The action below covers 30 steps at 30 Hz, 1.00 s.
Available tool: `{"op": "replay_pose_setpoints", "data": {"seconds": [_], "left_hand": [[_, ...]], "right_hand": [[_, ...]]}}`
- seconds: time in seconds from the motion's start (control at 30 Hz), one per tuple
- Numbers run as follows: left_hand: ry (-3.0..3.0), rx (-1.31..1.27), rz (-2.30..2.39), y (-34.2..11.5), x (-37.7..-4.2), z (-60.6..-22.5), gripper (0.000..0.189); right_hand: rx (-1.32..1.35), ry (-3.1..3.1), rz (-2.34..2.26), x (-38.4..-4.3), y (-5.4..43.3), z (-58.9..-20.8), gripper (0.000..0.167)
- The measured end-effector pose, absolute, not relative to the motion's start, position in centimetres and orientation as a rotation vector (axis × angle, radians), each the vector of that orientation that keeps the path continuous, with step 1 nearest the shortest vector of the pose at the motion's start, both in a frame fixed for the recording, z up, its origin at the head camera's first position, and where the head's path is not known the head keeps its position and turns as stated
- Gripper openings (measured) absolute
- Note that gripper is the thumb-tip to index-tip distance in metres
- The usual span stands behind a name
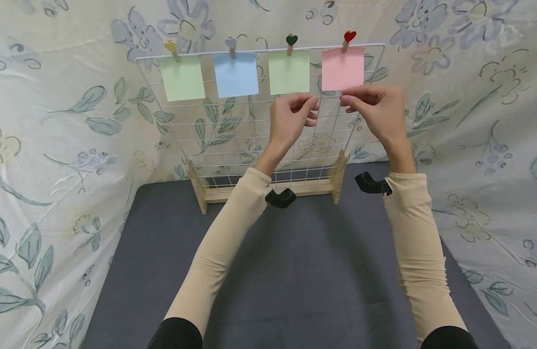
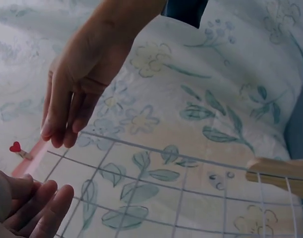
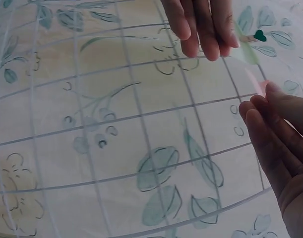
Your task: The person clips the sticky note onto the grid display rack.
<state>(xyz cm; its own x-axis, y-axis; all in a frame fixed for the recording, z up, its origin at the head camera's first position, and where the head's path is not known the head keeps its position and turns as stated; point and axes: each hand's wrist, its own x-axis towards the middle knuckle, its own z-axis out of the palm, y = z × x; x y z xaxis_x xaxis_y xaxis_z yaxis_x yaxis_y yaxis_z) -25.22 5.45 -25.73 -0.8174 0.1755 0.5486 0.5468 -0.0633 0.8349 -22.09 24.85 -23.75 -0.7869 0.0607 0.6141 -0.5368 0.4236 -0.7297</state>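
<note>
A pink paper note [image 1: 343, 69] hangs from the top bar of a white wire grid [image 1: 251, 138], held by a clothespin with a red heart [image 1: 349, 36]. My right hand [image 1: 379, 109] has its thumb and index fingertips close together right at the note's lower edge; I cannot tell whether they pinch it. Left of it, my left hand [image 1: 290, 118] has loosely bent fingers, below the neighbouring green note [image 1: 289, 72] and apart from the pink note in the head view. In the right wrist view, a pale, pinkish paper edge [image 3: 256, 79] shows between both hands' fingertips.
Another green note [image 1: 182, 78] and a blue note [image 1: 236, 75] hang farther left, under yellow and pale heart clothespins. Wooden feet and a crossbar [image 1: 225, 197] hold the grid on a dark grey table [image 1: 294, 291]. Floral cloth [image 1: 76, 97] surrounds the back and sides.
</note>
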Motion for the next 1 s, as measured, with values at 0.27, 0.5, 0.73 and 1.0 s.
{"op": "replay_pose_setpoints", "data": {"seconds": [0.27, 0.5, 0.73, 1.0], "left_hand": [[-2.123, -0.798, -1.655, 3.9, -24.0, -28.7, 0.02], [-2.248, -0.806, -1.428, 2.5, -23.8, -32.1, 0.02], [-2.368, -0.801, -1.138, 1.2, -23.6, -35.3, 0.024], [-2.451, -0.749, -1.043, -0.9, -23.7, -38.6, 0.033]], "right_hand": [[0.391, -2.288, 1.163, -21.3, 24.5, -27.1, 0.02], [0.488, -2.411, 1.088, -21.1, 24.0, -29.4, 0.02], [0.537, -2.537, 1.035, -21.0, 23.5, -31.8, 0.022], [0.475, -2.671, 0.918, -20.8, 23.5, -35.3, 0.036]]}}
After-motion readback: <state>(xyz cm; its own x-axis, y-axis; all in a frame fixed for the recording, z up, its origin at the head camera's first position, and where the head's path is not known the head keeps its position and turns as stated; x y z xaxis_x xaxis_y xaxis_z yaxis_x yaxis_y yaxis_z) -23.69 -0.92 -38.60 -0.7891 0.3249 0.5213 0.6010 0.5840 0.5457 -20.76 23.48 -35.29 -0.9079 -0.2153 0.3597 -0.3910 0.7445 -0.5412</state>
